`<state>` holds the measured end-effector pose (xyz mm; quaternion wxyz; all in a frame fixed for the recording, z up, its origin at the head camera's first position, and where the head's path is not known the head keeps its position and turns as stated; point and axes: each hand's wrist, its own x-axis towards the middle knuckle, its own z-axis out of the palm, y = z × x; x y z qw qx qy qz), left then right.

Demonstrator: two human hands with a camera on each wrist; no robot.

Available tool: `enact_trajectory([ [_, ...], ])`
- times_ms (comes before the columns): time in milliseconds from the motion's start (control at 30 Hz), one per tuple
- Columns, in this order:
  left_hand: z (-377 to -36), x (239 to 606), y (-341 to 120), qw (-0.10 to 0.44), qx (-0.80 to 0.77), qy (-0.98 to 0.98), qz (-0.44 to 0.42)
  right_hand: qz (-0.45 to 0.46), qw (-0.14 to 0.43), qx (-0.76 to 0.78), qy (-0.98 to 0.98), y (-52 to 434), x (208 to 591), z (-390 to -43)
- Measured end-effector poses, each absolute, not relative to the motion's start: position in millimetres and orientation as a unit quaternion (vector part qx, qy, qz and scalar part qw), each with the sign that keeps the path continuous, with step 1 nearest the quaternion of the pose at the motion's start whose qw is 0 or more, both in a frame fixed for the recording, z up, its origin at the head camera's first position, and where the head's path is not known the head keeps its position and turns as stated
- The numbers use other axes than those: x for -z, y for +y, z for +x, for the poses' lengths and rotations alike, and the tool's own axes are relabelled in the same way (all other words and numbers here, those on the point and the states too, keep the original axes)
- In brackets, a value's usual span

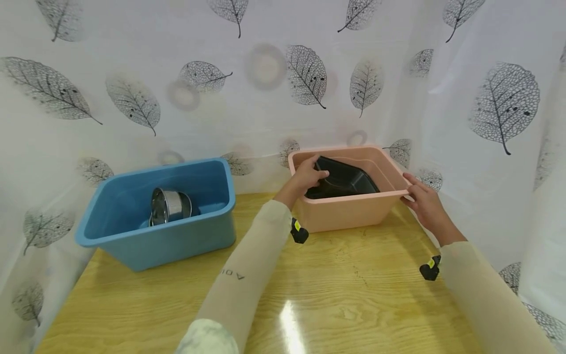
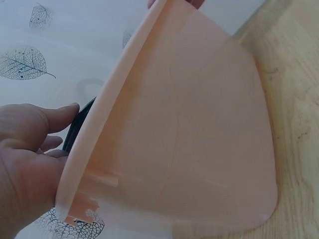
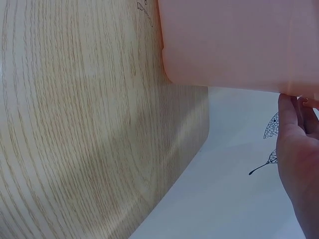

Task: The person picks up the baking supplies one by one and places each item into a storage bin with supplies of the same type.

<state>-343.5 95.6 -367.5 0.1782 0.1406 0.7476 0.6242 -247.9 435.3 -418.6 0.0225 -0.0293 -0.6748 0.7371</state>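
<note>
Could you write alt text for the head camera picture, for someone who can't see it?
A person's left hand grips a black plastic tray inside a pink plastic tub, while the right hand touches its rim. A blue plastic tub holding metal bowls sits alongside on the wooden table.

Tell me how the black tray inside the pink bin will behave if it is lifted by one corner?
The black tray looks thin and moulded, so probably light and slightly flexible. It leans tilted in the pink bin, so it may slide. The left hand grips its corner; its glossy surface may be slippery.
</note>
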Motion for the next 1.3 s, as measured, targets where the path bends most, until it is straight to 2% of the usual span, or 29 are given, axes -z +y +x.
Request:
enact_trajectory([
  [333, -345, 370, 93, 0.127, -0.606, 0.771, 0.147, -0.04, 0.022, -0.728, -0.684, 436, 419, -249],
  [500, -342, 368, 89, 0.122, -0.606, 0.772, 0.145, -0.039, 0.022, -0.724, -0.689, 436, 419, -250],
  [767, -340, 365, 86, 0.13, -0.624, 0.754, 0.157, -0.04, 0.021, -0.727, -0.685, 435, 417, -249],
  [967, -339, 365, 79, 0.158, -0.661, 0.709, 0.185, -0.043, 0.02, -0.734, -0.678, 436, 418, -251],
  [1300, -318, 355, 61, 0.169, -0.692, 0.662, 0.233, -0.036, 0.023, -0.73, -0.682, 437, 418, -249],
])
